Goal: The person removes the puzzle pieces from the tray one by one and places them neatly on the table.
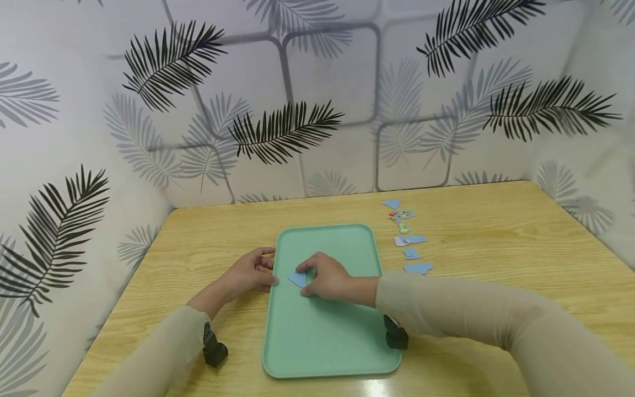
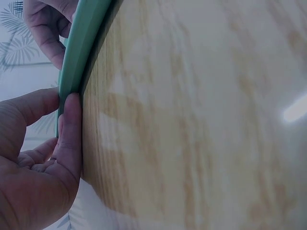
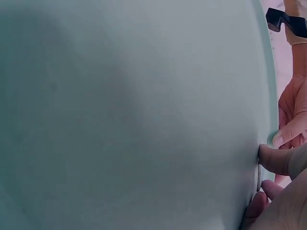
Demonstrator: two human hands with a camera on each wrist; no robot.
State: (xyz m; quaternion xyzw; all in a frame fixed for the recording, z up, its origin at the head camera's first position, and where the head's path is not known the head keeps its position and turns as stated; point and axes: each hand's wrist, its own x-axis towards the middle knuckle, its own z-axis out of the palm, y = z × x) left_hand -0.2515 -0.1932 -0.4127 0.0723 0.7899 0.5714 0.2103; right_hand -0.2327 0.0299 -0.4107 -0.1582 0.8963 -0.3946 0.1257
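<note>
A mint-green tray (image 1: 327, 342) lies on the wooden table. Over its upper left part, my right hand (image 1: 327, 277) pinches a small blue puzzle piece (image 1: 297, 279) with thumb and fingers. In the right wrist view the piece shows only as a thin edge (image 3: 259, 177) by the fingertips. My left hand (image 1: 250, 273) holds the tray's left rim, its thumb reaching onto the edge. The left wrist view shows this hand (image 2: 43, 163) with its fingers against the outer side of the rim (image 2: 79, 52).
Right of the tray, several loose pieces lie in a rough column: a plain blue one (image 1: 392, 204) at the top, a multicoloured one (image 1: 401, 215), a long one (image 1: 410, 240) and a blue one (image 1: 418, 268) nearest me. A leaf-patterned wall (image 1: 337, 160) stands behind the table.
</note>
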